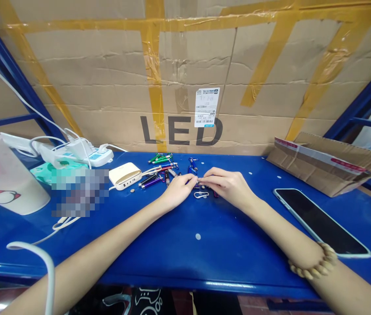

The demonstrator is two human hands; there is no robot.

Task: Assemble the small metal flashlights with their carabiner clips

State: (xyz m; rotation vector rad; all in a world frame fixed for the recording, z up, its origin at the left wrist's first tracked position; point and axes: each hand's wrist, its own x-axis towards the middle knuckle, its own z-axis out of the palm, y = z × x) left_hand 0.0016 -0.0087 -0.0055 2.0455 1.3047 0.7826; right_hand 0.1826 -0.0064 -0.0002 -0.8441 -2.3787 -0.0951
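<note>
**Bare left hand [179, 191] and bare right hand [229, 183] come together beside small shiny coloured tubes [161, 160] on a glossy blue table [234, 253]**

From where I stand, at the far left there is a white tapered container with a snowman picture [11, 179]. Next to it lie a soft teal packet [43, 173] and, behind this, a white power strip with plugs [102, 156]. One object in front of the packet is blurred, so I cannot name it. Then comes a cream-coloured box with rounded corners and ports [125, 177].

To the right of this box lie the tubes, green, red, black and purple, in a loose heap reaching near the left hand. A few blue ones are just beyond the fingers. The two hands have their fingertips close together at a tiny silvery piece [199, 180]; I cannot tell which hand is clamped on it. A pale metal clip [201, 194] lies on the table, just on the person's side of the fingertips. Behind stands a large brown taped carton with black letters "LED" [113, 87].

On the right wrist is a bracelet of wooden beads [314, 266]. Farther right lie a black-screened phone with a pale edge [323, 222] and, behind it, an open brown cardboard box [323, 173].
</note>
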